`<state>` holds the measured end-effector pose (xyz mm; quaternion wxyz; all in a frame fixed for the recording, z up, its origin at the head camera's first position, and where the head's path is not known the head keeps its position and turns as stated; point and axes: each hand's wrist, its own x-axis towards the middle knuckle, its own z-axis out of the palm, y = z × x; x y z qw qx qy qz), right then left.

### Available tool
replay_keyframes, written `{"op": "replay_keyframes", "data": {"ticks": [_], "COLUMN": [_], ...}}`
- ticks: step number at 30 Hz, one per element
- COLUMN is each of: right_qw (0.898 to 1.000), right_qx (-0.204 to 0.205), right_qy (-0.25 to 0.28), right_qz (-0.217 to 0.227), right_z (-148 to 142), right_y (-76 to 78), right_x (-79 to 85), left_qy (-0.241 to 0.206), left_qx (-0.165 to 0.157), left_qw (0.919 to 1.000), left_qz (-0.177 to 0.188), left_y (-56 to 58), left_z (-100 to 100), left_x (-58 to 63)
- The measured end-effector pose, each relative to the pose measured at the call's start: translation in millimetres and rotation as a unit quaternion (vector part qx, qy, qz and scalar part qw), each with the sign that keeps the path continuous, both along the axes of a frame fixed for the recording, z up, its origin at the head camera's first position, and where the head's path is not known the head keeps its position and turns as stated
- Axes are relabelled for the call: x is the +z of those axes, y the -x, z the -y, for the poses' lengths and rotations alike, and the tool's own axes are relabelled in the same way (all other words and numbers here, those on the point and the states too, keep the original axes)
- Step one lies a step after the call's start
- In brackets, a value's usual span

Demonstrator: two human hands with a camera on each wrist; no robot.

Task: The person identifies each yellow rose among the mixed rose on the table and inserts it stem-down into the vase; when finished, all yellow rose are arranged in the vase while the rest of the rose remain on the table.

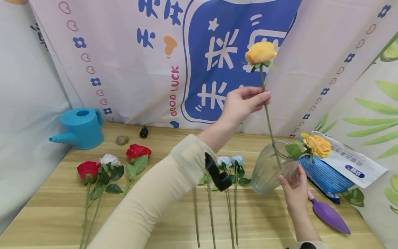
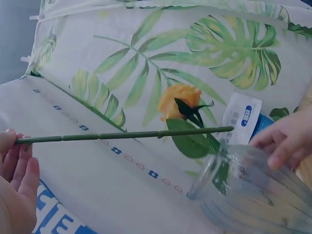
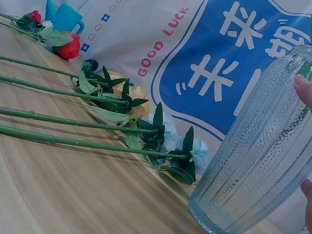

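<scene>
The left hand pinches a yellow rose with a thin green stem between thumb and fingers, fairly high on the stem, with the bloom upright above. The right hand curls round the side of a tilted, ribbed clear-glass vase. The rose looks light, its stem stiff with perhaps a little spring; a pinch partway along the stem should steer it without crushing the petals. The vase is probably heavier, slick and breakable, best held round its body.

An orange-yellow rose leans out over the vase's rim. Beside the vase, on the wood-grain counter, are a purple plastic scoop and a blue-and-white packet. Pale blue flowers lie on the vase's other side; farther across are red roses, a white flower and a blue watering can.

From the head, the held stem overlaps the glass and seems to enter it; the left wrist view shows its cut tip at the mouth, apparently not inside. The right wrist view reveals yellow-orange blooms near the blue flowers, which the cream sleeve hides from the head camera.
</scene>
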<state>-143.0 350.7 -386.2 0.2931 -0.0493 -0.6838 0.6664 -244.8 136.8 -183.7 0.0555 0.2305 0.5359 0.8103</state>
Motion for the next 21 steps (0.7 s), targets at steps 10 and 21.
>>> {"op": "replay_keyframes", "data": {"ticks": [10, 21], "right_qw": [1.0, 1.0], "right_qx": [-0.001, -0.004], "right_qy": [-0.002, -0.016], "right_qz": [-0.014, -0.007], "right_z": [1, -1], "right_y": [2.1, 2.3], "right_x": [-4.5, 0.2], "left_qy": [-0.046, 0.013], "left_qx": [0.07, 0.078], "left_qw": [0.996, 0.9965], "left_qz": [-0.03, -0.027], "left_y": [2.4, 11.4], "left_z": [-41, -64], "left_x": [3.6, -43.5]}}
